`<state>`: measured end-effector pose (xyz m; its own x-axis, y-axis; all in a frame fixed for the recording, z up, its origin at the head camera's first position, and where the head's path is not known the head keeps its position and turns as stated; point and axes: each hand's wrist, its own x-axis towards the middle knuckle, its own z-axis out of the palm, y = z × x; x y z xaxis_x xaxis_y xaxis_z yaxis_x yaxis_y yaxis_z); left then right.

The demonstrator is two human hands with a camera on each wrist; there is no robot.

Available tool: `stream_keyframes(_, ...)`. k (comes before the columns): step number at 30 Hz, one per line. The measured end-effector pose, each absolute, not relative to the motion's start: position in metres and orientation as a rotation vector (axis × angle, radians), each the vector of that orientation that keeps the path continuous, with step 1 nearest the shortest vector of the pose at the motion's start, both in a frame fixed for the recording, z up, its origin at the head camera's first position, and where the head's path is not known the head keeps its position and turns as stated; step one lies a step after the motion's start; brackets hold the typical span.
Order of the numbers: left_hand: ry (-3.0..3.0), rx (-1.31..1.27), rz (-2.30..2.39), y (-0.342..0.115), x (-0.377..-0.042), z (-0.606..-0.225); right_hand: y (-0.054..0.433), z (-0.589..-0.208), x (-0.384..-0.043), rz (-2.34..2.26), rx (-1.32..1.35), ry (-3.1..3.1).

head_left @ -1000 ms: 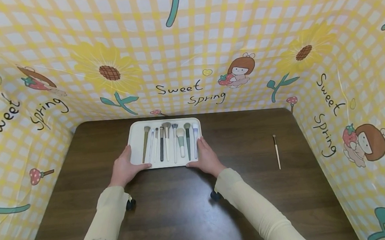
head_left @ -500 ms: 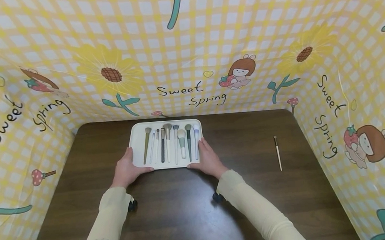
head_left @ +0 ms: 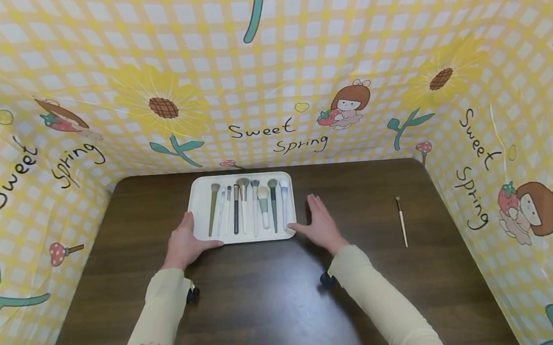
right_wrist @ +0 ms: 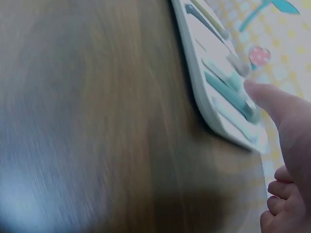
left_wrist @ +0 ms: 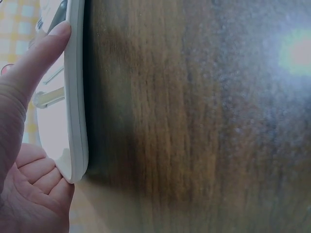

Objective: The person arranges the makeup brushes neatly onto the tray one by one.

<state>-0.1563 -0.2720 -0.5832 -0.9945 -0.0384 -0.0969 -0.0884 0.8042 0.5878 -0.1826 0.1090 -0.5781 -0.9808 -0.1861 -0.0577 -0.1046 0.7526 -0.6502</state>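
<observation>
A white tray holding several makeup brushes in a row lies toward the back of the dark wooden table. My left hand grips its near left corner. In the left wrist view the thumb lies over the front rim, with the fingers against the tray's end. Just off the tray's right side, my right hand is spread, its thumb by the near right corner and nothing held. In the blurred right wrist view, the fingers stand apart from the tray.
One more makeup brush, thin with a pale handle, lies alone on the table to the right. A yellow checked cloth hangs behind the table and along both sides.
My right hand has let go of the tray's right side and moved right. The left hand keeps its hold. The tray stays about where it was.
</observation>
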Motion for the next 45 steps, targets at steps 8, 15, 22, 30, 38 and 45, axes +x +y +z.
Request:
stream_keyframes(8, 2.891, -0.116, 0.974, -0.269, -0.157, -0.583, 0.164, -0.575, -0.185, -1.086, -0.124, 2.901)
stream_keyframes(15, 2.881, -0.126, 0.969, -0.27, -0.157, -0.583, 0.21, -0.562, -0.182, -1.056, 0.1, 2.987)
stream_keyframes(22, 2.885, -0.134, 0.967, -0.27, -0.155, -0.582, 0.254, -0.553, -0.177, -1.012, 0.368, 3.007)
stream_keyframes(30, 2.887, -0.135, 0.964, -0.269, -0.155, -0.583, 0.292, -0.543, -0.164, -0.94, 0.503, 3.014)
stream_keyframes(38, 2.893, -0.143, 0.978, -0.27, -0.154, -0.581, 0.312, -0.538, -0.153, -0.883, 0.567, 2.913)
stream_keyframes(45, 2.89, -0.135, 0.975, -0.271, -0.154, -0.581, 0.329, -0.535, -0.145, -0.76, 0.494, 2.78)
